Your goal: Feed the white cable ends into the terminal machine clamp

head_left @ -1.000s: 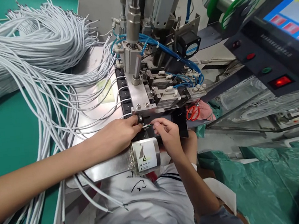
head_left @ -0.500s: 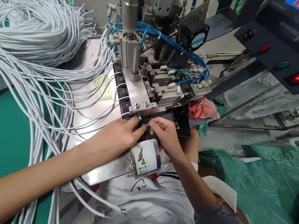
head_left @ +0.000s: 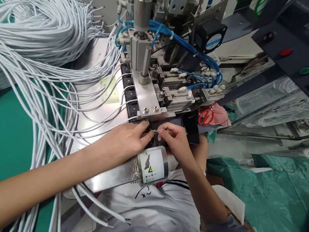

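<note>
My left hand (head_left: 130,139) reaches in from the left, its thumb and index finger closed at the near end of the machine's fixture; what they hold is hidden. My right hand (head_left: 176,139) pinches a tiny green-and-metal piece (head_left: 156,132) between thumb and index finger. The fingertips of both hands nearly meet at this piece, which is too small to name for certain. Just beyond them stands the machine's metal press block (head_left: 147,94). White cables (head_left: 105,103) run into a row of black clamps (head_left: 130,95) along its left side.
A thick bundle of white cables (head_left: 42,35) lies at upper left on a green mat (head_left: 3,133). A curved guard with a warning label (head_left: 153,166) sits below my hands. Red-handled scissors (head_left: 205,117) and a pink cloth (head_left: 219,114) lie right. A control box (head_left: 291,44) overhangs there.
The view has shifted slightly, so the machine sits further right. My right hand's fingers have turned a little around the small piece; both hands stay at the same spot.
</note>
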A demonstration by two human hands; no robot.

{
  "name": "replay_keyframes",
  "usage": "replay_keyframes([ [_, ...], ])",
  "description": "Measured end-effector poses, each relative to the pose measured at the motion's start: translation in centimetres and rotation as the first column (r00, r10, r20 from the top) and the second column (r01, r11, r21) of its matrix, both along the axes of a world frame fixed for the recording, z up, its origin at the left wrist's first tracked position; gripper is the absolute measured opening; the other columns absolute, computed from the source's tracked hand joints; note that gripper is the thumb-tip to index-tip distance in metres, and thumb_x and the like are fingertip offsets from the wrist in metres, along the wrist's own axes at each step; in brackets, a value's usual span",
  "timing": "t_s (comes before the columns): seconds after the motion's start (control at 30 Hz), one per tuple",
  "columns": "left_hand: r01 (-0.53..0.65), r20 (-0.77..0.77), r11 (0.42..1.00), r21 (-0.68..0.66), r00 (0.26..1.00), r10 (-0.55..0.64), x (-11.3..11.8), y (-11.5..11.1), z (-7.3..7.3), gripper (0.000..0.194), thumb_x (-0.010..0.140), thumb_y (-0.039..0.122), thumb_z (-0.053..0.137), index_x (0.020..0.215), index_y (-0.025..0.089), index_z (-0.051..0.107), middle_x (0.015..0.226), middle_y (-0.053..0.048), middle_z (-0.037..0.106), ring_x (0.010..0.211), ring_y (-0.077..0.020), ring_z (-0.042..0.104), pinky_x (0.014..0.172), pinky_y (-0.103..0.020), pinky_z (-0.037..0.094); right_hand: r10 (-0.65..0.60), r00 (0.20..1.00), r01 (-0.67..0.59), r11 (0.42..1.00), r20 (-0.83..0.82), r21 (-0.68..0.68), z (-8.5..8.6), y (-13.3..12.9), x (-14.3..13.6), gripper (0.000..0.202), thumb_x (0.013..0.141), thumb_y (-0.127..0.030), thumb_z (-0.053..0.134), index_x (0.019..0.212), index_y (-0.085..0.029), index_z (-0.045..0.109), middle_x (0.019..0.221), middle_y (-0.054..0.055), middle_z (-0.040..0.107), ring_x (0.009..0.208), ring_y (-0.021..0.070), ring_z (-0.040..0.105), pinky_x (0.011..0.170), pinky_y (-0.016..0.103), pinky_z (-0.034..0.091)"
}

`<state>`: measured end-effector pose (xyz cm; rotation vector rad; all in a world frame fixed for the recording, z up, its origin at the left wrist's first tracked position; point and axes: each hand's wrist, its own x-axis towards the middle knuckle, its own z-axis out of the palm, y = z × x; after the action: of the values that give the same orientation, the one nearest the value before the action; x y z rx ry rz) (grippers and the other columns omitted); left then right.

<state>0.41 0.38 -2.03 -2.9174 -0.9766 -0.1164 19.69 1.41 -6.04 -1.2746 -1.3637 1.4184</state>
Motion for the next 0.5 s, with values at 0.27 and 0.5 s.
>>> replay_keyframes([
  [0.27, -0.002, -0.021, 1.000, -0.026, 1.000, 0.001, -0.1, 0.2, 0.0, 0.034, 0.084, 0.007, 0.044, 0.117, 0.008, 0.053, 0.093, -0.011, 0.055, 0.071, -0.0203, 0.061, 0.063, -0.033, 0.052, 0.082, 0.996, -0.083, 0.995, 0.015, 0.047, -0.2, -0.1, -0.1, 0.017, 0.083, -0.031, 0.055, 0.072, -0.018, 0.053, 0.062, -0.004, 0.050, 0.058, 0.0094, 0.047, 0.057, 0.022, 0.037],
  [0.5, -0.065, -0.077, 0.998, 0.024, 0.995, 0.067, 0.6, -0.5, 0.8, 0.035, 0.081, 0.006, 0.046, 0.114, 0.011, 0.057, 0.090, -0.011, 0.057, 0.067, -0.0191, 0.061, 0.057, -0.031, 0.050, 0.035, 0.999, -0.035, 0.999, -0.039, 0.001, -0.7, -0.4, -1.0, 0.023, 0.083, -0.033, 0.051, 0.066, -0.019, 0.046, 0.052, -0.007, 0.031, 0.048, 0.0076, 0.027, 0.047, 0.023, 0.024],
])
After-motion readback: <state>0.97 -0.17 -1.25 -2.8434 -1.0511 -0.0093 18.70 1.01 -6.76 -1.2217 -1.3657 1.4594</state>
